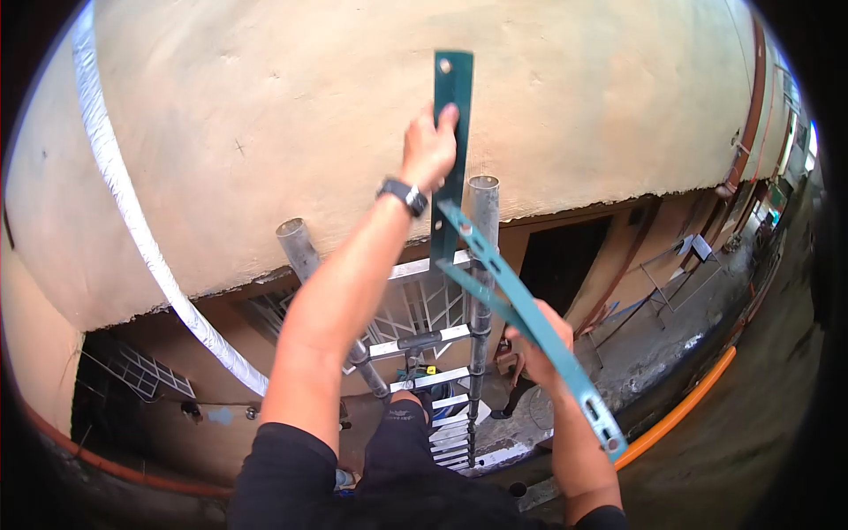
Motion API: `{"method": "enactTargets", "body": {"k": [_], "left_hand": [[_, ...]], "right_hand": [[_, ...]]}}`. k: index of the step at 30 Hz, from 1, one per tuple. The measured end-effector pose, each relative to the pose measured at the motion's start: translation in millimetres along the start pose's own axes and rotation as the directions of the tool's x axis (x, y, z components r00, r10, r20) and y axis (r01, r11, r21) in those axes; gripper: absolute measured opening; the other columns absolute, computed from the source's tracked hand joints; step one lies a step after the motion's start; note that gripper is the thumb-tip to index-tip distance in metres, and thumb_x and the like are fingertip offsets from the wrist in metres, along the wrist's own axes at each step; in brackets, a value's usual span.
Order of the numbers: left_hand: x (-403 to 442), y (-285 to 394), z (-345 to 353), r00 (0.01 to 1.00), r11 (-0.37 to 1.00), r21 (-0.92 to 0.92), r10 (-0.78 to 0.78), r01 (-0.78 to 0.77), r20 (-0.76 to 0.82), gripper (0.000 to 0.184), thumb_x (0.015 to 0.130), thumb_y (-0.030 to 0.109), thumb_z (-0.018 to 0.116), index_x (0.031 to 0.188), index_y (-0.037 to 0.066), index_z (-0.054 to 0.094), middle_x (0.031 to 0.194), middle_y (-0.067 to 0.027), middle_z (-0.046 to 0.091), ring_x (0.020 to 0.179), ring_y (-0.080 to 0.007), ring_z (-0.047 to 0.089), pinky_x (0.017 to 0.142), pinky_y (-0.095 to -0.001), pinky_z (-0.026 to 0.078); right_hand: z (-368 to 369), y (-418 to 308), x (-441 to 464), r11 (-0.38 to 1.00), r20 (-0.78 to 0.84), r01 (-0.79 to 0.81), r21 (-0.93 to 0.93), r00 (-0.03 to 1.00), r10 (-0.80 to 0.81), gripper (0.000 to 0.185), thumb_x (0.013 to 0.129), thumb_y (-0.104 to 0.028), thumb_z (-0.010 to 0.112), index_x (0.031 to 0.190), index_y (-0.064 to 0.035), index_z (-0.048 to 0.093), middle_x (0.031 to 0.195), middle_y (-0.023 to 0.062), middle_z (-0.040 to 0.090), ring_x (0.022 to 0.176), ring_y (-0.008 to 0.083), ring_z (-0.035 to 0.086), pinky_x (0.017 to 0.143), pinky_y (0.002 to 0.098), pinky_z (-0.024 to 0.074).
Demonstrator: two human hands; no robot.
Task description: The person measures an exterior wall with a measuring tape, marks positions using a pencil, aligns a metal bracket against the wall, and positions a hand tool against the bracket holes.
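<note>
A green metal wall bracket (455, 79) is held up in front of the wall, its flat plate upright and drilled with holes. My left hand (430, 146), with a dark watch on the wrist, is closed on the upright plate, thumb pressed on its face. Two slotted arms (521, 296) slant down to the right from the plate's lower part. My right hand (546, 344) is closed around these arms, with its fingers partly hidden behind them. Whether the plate touches the wall, I cannot tell.
A ladder (420, 340) drops steeply below me between two round posts (484, 199). The beige wall (265, 115) rises ahead, with a silver-wrapped pipe (124, 185) at left. An orange pipe (680, 406) lies lower right. Part of another person (521, 384) shows below.
</note>
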State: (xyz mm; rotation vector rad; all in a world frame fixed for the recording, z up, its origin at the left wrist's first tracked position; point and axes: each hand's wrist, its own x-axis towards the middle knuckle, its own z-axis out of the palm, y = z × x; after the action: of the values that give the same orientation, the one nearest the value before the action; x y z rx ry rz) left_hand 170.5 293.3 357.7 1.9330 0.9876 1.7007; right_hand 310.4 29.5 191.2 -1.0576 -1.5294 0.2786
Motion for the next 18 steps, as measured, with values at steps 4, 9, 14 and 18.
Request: {"method": "enactTargets", "body": {"k": [4,9,14,18], "left_hand": [[83,23,-25,0.949,0.918,0.257,0.265,-0.303,0.172,0.033,0.099,0.022,0.063,0.120,-0.003,0.062,0.112,-0.0297,0.071,0.109,-0.0473,0.068,0.096,-0.0493,0.054],[125,55,-34,0.907,0.746,0.517,0.367,-0.420,0.208,0.069,0.093,0.019,0.073,0.147,-0.005,0.037,0.113,-0.0298,0.071,0.106,-0.0460,0.070,0.092,-0.0480,0.056],[136,53,-42,0.740,0.472,0.671,0.649,-0.571,0.173,0.081,0.087,0.023,0.079,0.156,0.008,0.038,0.152,-0.0206,0.044,0.132,-0.0361,0.050,0.111,-0.0472,0.044],[124,23,-55,0.654,0.151,0.755,0.623,-0.638,0.429,0.083,0.087,0.040,0.078,0.159,0.023,0.041,0.167,-0.0021,0.032,0.153,-0.0288,0.029,0.126,-0.0561,0.020]], "right_hand": [[-4,-6,62,0.976,-0.163,0.200,0.084,0.969,-0.185,0.016,0.097,0.005,0.063,0.112,0.0058,0.068,0.092,0.0113,0.070,0.080,0.0198,0.072,0.071,0.0299,0.0562],[-4,12,100,0.973,-0.142,0.228,0.029,0.965,-0.222,0.025,0.099,-0.010,0.070,0.122,0.0010,0.070,0.117,0.0112,0.076,0.109,0.0196,0.071,0.097,0.0353,0.0556],[5,15,124,0.951,-0.249,0.222,0.217,0.954,-0.166,0.027,0.099,-0.010,0.071,0.122,0.0020,0.069,0.118,0.0122,0.074,0.111,0.0241,0.071,0.099,0.0388,0.0570],[10,21,127,0.965,-0.244,0.214,0.152,0.954,-0.174,0.026,0.099,-0.010,0.070,0.121,0.0026,0.069,0.118,0.0131,0.074,0.112,0.0256,0.071,0.099,0.0402,0.0576]]}}
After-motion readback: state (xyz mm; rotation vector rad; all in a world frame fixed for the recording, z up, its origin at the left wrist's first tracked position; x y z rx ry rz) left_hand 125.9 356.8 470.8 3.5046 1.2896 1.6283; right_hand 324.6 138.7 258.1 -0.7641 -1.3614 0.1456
